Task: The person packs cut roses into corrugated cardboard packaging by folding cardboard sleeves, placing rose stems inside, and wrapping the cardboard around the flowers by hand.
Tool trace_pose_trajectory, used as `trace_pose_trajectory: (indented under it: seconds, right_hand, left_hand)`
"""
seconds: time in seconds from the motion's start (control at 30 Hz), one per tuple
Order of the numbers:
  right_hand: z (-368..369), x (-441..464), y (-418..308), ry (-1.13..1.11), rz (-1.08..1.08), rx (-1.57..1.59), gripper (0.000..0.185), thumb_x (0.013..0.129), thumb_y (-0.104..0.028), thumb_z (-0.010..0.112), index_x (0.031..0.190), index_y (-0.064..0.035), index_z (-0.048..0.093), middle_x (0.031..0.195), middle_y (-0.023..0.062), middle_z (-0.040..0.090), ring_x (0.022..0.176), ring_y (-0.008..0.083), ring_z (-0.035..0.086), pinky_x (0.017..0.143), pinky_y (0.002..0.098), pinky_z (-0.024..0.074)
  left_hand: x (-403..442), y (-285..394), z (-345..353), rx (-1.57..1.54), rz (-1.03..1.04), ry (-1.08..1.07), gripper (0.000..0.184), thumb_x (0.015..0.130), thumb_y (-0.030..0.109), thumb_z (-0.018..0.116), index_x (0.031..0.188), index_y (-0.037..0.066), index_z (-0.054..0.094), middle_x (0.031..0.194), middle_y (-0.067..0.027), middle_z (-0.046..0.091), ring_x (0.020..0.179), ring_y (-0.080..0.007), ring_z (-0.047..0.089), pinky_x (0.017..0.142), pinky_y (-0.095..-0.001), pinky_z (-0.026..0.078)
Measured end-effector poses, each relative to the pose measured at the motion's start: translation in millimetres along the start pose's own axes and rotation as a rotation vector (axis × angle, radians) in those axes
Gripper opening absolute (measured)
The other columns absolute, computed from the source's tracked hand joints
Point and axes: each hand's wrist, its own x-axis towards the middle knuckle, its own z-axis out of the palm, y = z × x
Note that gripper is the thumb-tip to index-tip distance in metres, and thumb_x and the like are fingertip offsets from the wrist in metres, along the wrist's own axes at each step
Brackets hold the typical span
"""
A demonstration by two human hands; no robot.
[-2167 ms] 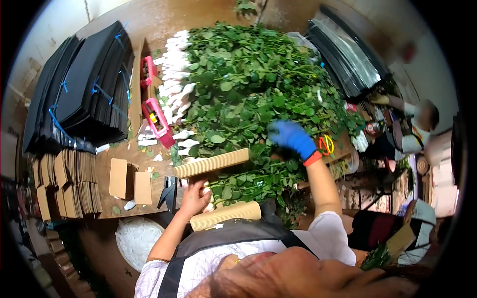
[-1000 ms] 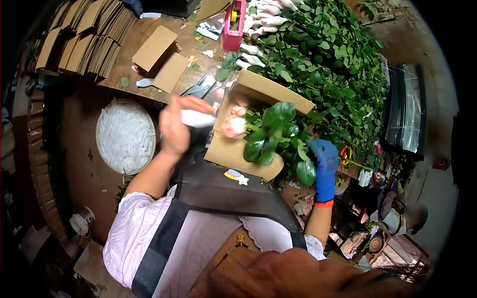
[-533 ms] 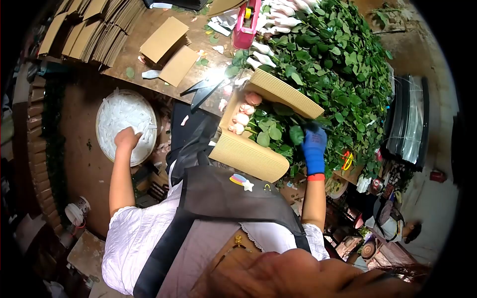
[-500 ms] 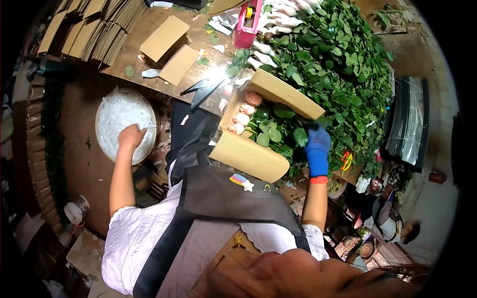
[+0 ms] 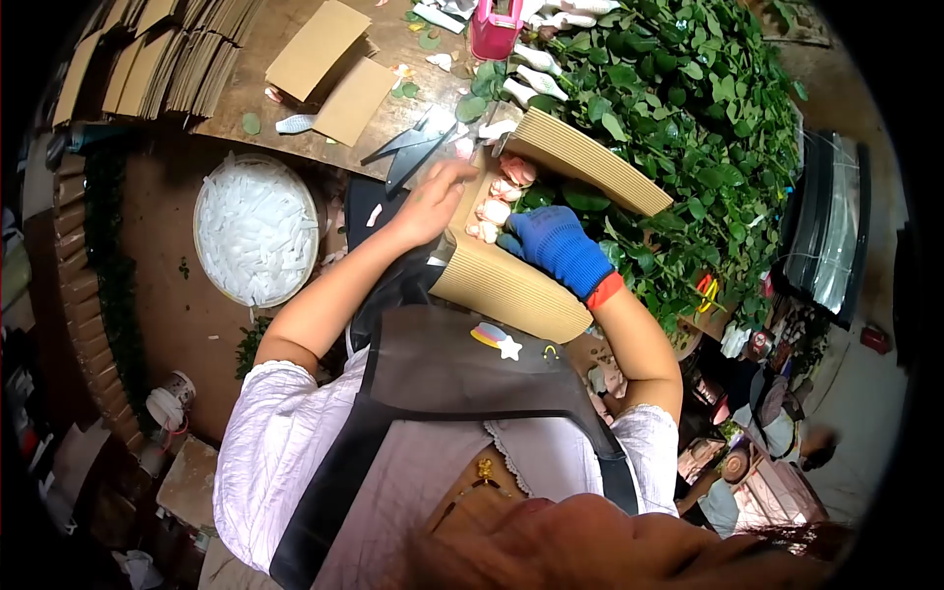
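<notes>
A bunch of pink roses [image 5: 494, 210] lies inside a corrugated cardboard wrap [image 5: 511, 293], whose two sides stand up around the stems. My bare left hand [image 5: 433, 205] is at the wrap's left end, fingers stretched toward the rose heads; no object shows in it. My right hand [image 5: 556, 241], in a blue glove, reaches into the wrap right beside the blooms. Its fingers are bent down over the leaves and stems, and what they hold is hidden. Black scissors [image 5: 408, 157] lie just beyond my left hand.
A round basket [image 5: 317, 236] of white strips stands at the left. Flat cardboard pieces [image 5: 320, 49] and a pink tape dispenser [image 5: 495, 34] are on the wooden table [image 5: 270, 74]. A heap of leafy stems [image 5: 669, 108] fills the right side. Another person [image 5: 782, 433] is at far right.
My left hand has come out of the basket of white strips and over to the wrap's left end. My gloved right hand has moved left along the stems to the rose heads.
</notes>
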Motion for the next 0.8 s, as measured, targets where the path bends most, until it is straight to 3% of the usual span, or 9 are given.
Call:
trace_pose_trajectory:
  seconds: [0.17, 0.2, 0.3, 0.33, 0.43, 0.67, 0.8]
  right_hand:
    - [2.9, 3.3, -3.3, -0.026, -0.046, -0.033, 0.035, 0.094, -0.041, 0.056, 0.091, -0.0106, 0.073, 0.086, 0.0154, 0.074, 0.082, 0.033, 0.072, 0.073, 0.047, 0.0549]
    - [5.4, 2.5, -1.8, -0.01, -0.044, -0.028, 0.034, 0.093, -0.04, 0.056, 0.092, -0.0111, 0.073, 0.087, 0.015, 0.074, 0.082, 0.0326, 0.072, 0.073, 0.0468, 0.055]
    - [3.5, -1.6, -8.7, -0.008, 0.032, -0.058, 0.031, 0.093, -0.038, 0.057, 0.094, -0.0121, 0.073, 0.086, 0.0142, 0.074, 0.081, 0.0318, 0.073, 0.073, 0.0466, 0.0553]
    - [0.5, -3.9, -11.6, -0.019, 0.067, -0.077, 0.03, 0.092, -0.038, 0.058, 0.095, -0.0124, 0.073, 0.086, 0.014, 0.075, 0.081, 0.0316, 0.073, 0.072, 0.0466, 0.0553]
    - [-5.1, -8.6, -13.3, 0.126, 0.102, -0.012, 0.028, 0.092, -0.038, 0.058, 0.095, -0.0124, 0.071, 0.085, 0.0133, 0.074, 0.08, 0.0314, 0.072, 0.071, 0.0466, 0.0552]
    - [12.2, -0.6, 2.0, 0.033, -0.018, 0.012, 0.029, 0.094, -0.04, 0.057, 0.095, -0.0131, 0.068, 0.083, 0.0129, 0.072, 0.079, 0.0328, 0.071, 0.069, 0.0478, 0.0538]
    - [13.7, 5.3, 1.1, 0.011, -0.045, -0.006, 0.028, 0.094, -0.039, 0.056, 0.094, -0.0146, 0.069, 0.083, 0.0125, 0.072, 0.079, 0.0327, 0.071, 0.07, 0.0473, 0.0538]
  left_hand:
    - [11.9, -13.6, -4.9, -0.039, 0.059, -0.174, 0.034, 0.098, 0.012, 0.049, 0.13, 0.006, 0.058, 0.148, -0.0172, 0.041, 0.142, -0.0319, 0.036, 0.116, -0.0422, 0.031]
    - [17.0, -14.5, -10.1, -0.047, 0.042, -0.281, 0.049, 0.093, 0.027, 0.065, 0.136, 0.007, 0.052, 0.153, -0.0208, 0.031, 0.146, -0.0367, 0.028, 0.118, -0.0445, 0.029]
    - [17.1, 14.0, -11.2, 0.208, -0.042, -0.322, 0.082, 0.079, 0.044, 0.081, 0.142, 0.006, 0.044, 0.153, -0.0261, 0.026, 0.146, -0.0432, 0.024, 0.119, -0.047, 0.026]
    - [20.5, 18.3, -10.8, 0.277, -0.039, -0.364, 0.109, 0.064, 0.053, 0.09, 0.146, 0.005, 0.037, 0.152, -0.0305, 0.023, 0.145, -0.0482, 0.022, 0.12, -0.0495, 0.023]
    - [23.6, 6.5, -8.2, 0.308, -0.006, -0.353, 0.105, 0.067, 0.05, 0.089, 0.145, 0.005, 0.036, 0.151, -0.0306, 0.024, 0.145, -0.0479, 0.022, 0.119, -0.0501, 0.024]
    - [26.2, -3.2, -12.2, 0.279, 0.052, -0.366, 0.091, 0.075, 0.044, 0.087, 0.143, 0.005, 0.039, 0.149, -0.0326, 0.026, 0.146, -0.0474, 0.02, 0.12, -0.0492, 0.023]
    - [30.3, 1.9, -13.1, 0.275, -0.031, -0.395, 0.105, 0.07, 0.049, 0.087, 0.147, 0.005, 0.033, 0.154, -0.0302, 0.02, 0.143, -0.0506, 0.022, 0.119, -0.0525, 0.025]
